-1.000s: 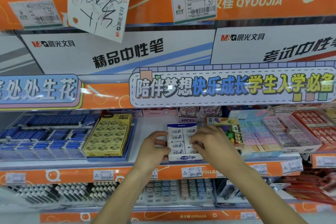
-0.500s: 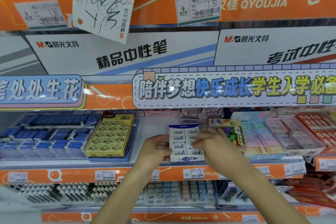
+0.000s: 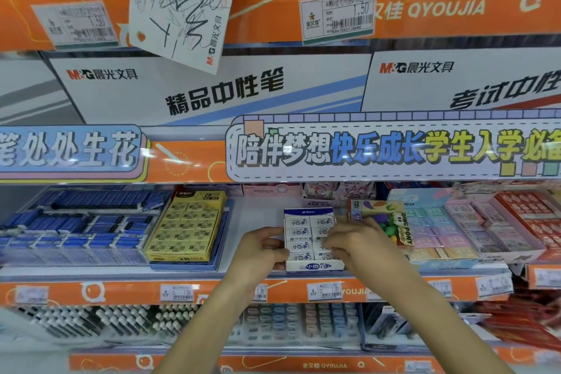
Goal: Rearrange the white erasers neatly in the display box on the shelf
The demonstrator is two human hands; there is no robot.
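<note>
**Two hands at the eraser box, rows nearly squared**

Two columns of white erasers [image 3: 299,234] sit in the small display box [image 3: 314,266], which stands on the shelf [image 3: 261,215] between the yellow 2B eraser carton [image 3: 188,225] on its left and the Ding Pony pack [image 3: 397,228] on its right. The left hand [image 3: 261,247] is curled against the box's left side, thumb and fingers pressing its wall; it seems to steady the box, though I cannot tell whether it pinches an eraser as well. The right hand [image 3: 361,241] lies over the right column with fingertips bent down onto a lower eraser, a narrow pinch, apparently nudging or seating that piece.

By their look, the erasers are light, slightly soft blocks in paper sleeves; the sleeves may slide, so each is best taken by its long sides, not its printed top. The card box is light too and would likely skid on the smooth shelf unless braced. The left column looks level; the right one, partly hidden, likely needs the most attention
</note>
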